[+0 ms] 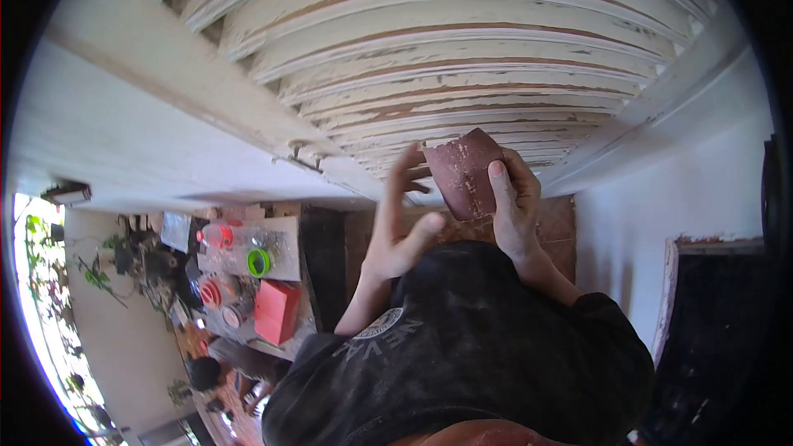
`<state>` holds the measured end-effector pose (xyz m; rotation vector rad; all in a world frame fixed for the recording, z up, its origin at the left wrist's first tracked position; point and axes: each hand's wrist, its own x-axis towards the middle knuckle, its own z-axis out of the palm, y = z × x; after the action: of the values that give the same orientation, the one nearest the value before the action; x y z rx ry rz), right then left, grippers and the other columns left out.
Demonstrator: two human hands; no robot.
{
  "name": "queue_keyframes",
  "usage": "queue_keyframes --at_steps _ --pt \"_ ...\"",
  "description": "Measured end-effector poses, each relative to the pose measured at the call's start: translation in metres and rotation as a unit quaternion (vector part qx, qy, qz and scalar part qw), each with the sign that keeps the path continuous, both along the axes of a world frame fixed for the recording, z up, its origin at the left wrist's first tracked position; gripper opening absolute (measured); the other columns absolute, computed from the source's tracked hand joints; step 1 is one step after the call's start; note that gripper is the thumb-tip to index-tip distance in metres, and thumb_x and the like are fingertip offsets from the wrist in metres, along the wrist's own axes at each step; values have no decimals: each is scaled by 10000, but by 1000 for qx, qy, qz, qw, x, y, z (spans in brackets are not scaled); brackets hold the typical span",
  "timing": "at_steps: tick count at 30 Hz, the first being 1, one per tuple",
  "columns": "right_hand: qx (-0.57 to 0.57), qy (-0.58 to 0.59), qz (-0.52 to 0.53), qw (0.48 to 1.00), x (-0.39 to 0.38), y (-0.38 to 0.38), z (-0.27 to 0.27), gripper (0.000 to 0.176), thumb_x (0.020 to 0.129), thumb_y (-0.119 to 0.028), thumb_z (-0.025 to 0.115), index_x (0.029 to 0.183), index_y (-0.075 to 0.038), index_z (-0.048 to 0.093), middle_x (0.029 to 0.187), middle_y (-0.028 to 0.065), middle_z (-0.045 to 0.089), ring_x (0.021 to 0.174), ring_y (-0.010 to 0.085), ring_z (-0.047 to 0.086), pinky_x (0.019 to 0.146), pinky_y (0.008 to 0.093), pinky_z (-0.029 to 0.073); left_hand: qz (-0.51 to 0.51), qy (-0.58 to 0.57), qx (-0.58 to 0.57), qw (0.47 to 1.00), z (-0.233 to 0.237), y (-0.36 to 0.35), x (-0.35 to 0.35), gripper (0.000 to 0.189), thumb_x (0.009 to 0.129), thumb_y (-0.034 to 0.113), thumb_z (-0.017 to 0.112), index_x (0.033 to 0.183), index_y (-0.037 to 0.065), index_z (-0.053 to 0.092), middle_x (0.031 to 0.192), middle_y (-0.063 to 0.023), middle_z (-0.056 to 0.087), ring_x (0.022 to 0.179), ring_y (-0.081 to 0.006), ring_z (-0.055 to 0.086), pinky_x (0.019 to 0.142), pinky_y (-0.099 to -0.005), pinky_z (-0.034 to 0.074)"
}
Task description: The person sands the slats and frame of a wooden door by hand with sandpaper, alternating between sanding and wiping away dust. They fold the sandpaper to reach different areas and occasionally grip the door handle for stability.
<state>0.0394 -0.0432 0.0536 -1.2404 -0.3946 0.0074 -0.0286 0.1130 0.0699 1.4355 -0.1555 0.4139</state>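
The person's right hand [514, 211] is closed on a brownish-red sheet [464, 177], apparently sandpaper, its thumb pressed on the near face at the right edge and its fingers behind. The sheet stands tilted up from that grip, bent slightly and speckled with pale flecks. The left hand [395, 239] is open, thumb well apart from its curled fingers, and holds nothing; its fingertips are close beside the sheet's left corner, though whether they touch it cannot be told. Beyond both hands rises a slatted panel [462, 12] with worn, pale paint. Well to the left of the left hand are a red box [277, 314] and a bright green ring [258, 263].
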Motion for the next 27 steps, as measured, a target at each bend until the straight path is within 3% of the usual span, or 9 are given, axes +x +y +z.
queue_keyframes --at_steps 4,7,8,19,27 --pt "30 37 37 998 -10 12 5 243 1036 -187 562 1105 29 647 983 23 652 911 60 546 822 230 434 -25 31 -55 998 -14 -5 0 557 931 106 697 1382 -1 389 1217 -120 599 1205 -187 542 1006 -358 445" --pt "32 45 65 996 -8 9 -5 200 1020 -161 591 1083 18 654 938 6 654 876 42 548 798 211 429 18 75 -195 978 -2 0 -7 410 937 18 675 1275 25 442 1173 -146 651 1029 -155 658 854 -283 558" --pt "29 48 72 996 -9 11 -5 200 1020 -161 591 1083 18 654 938 6 654 876 42 548 798 211 429 41 72 -239 967 0 2 -7 397 944 20 666 1276 13 447 1142 -150 666 1030 -154 658 851 -279 552" --pt "38 61 102 992 -13 22 6 64 988 -58 620 1006 -2 644 880 -4 656 795 15 546 736 190 421 79 57 -275 957 1 14 -13 163 1033 78 537 1173 19 479 991 -122 697 847 -92 669 729 -224 543" --pt "46 74 131 987 -12 17 4 52 991 -59 616 964 -15 619 837 -27 629 760 4 518 716 183 405 100 43 -283 953 -6 15 -9 140 1056 134 507 1147 27 502 946 -103 699 802 -86 668 688 -223 540"
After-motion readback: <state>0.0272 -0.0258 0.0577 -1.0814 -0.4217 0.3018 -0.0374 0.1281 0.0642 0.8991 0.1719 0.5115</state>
